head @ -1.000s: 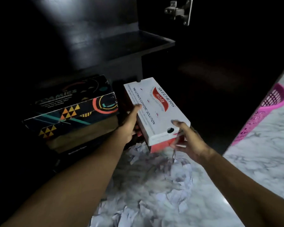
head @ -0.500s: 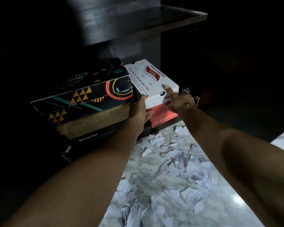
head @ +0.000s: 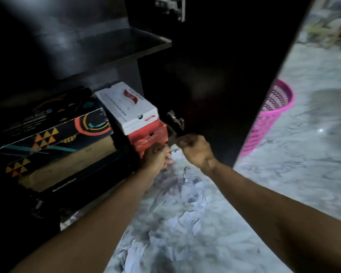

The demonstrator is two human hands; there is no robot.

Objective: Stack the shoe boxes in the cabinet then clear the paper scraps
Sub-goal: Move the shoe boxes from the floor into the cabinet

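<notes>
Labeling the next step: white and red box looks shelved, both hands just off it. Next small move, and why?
Probably lower both hands to the paper scraps and start gathering. The white and red box sits in the cabinet beside the patterned box; the left hand and right hand hold nothing visible, and scraps litter the floor.

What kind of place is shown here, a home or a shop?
Probably a room in a home: a dark storage cabinet holding shoe boxes, a marble-patterned floor strewn with paper scraps, and a pink plastic basket.

4 shoe boxes [head: 126, 107], 1 basket [head: 268, 119]
</notes>
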